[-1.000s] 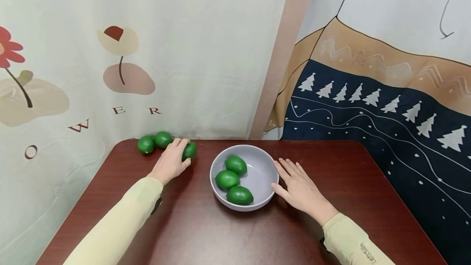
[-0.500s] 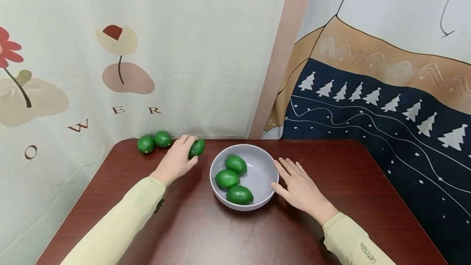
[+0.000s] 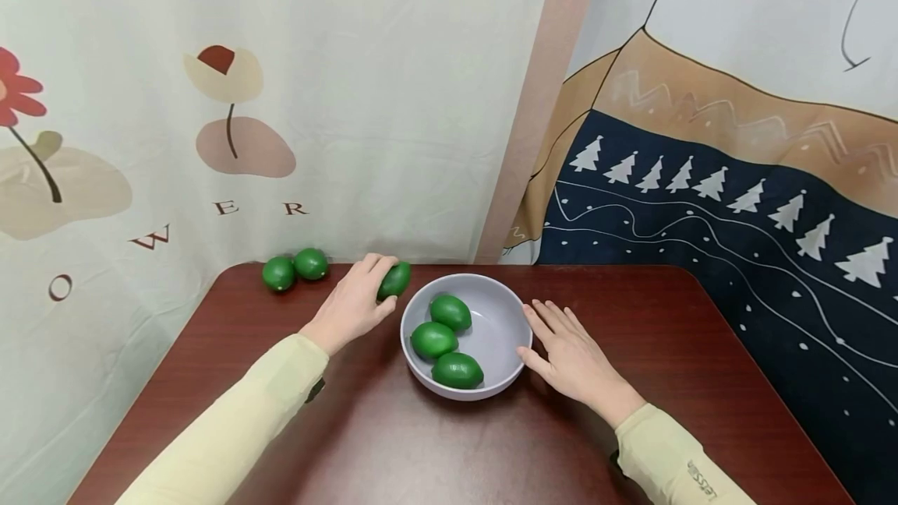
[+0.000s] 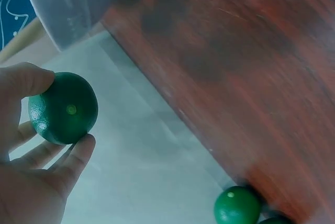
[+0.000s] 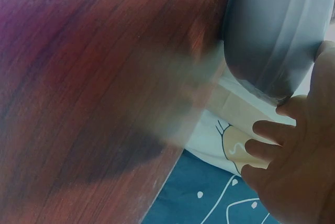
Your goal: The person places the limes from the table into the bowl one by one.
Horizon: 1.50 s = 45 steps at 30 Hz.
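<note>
My left hand (image 3: 356,298) holds a green lime (image 3: 395,280) between thumb and fingers, just left of the bowl's rim. In the left wrist view the held lime (image 4: 64,108) shows its stem spot, and the hand (image 4: 36,182) curls round it. A pale lilac bowl (image 3: 501,333) stands mid-table with three limes in its left half, one of them a lime (image 3: 457,371) at the front. Against the bowl's right side rests my right hand (image 3: 578,357), its fingers mostly straight. The right wrist view has the hand (image 5: 293,150) touching the bowl's wall (image 5: 272,35).
Two more limes sit at the table's back left corner, a left lime (image 3: 278,274) and a right lime (image 3: 311,264). The brown wooden table (image 3: 449,450) ends at the back against a printed curtain (image 3: 393,139).
My left hand has carried the lime rightward from beside the two back limes toward the bowl. The right hand and the bowl have stayed in place.
</note>
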Available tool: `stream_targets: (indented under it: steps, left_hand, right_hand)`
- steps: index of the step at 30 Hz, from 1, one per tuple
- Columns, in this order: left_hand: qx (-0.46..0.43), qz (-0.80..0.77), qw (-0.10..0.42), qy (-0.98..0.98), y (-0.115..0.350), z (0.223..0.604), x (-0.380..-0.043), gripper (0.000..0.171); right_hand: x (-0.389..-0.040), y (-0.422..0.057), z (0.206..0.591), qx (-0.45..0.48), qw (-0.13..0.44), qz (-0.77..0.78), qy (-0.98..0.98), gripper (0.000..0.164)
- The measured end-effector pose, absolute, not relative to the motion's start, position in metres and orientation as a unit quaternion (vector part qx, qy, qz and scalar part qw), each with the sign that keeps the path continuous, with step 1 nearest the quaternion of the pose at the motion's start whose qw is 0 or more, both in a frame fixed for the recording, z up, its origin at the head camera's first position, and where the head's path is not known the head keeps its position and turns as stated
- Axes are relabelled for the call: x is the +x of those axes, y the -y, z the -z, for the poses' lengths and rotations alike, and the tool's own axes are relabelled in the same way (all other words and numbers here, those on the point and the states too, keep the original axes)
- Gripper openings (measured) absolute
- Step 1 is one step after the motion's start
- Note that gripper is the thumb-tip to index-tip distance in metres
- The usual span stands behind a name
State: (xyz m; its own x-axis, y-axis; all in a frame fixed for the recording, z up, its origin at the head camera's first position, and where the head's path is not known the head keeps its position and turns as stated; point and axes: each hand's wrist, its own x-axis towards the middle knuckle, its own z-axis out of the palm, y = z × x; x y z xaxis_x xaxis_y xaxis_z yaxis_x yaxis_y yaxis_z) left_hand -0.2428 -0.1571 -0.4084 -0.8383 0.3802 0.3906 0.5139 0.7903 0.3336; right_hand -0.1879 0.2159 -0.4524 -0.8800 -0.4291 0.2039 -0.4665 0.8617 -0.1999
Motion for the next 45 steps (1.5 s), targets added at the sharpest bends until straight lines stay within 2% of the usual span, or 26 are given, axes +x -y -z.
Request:
stream_targets:
  steps: [36, 45]
  left_hand:
    - [-0.338, 0.213, 0.162, 0.902, 0.093, 0.388, -0.226, 0.048]
    - [-0.346, 0.211, 0.142, 0.903, 0.08, 0.389, -0.223, 0.047]
  right_hand:
    - [-0.188, -0.213, 0.45, 0.231, 0.067, -0.114, 0.964, 0.075]
    - [-0.186, -0.212, 0.448, 0.229, 0.066, -0.116, 0.964, 0.074]
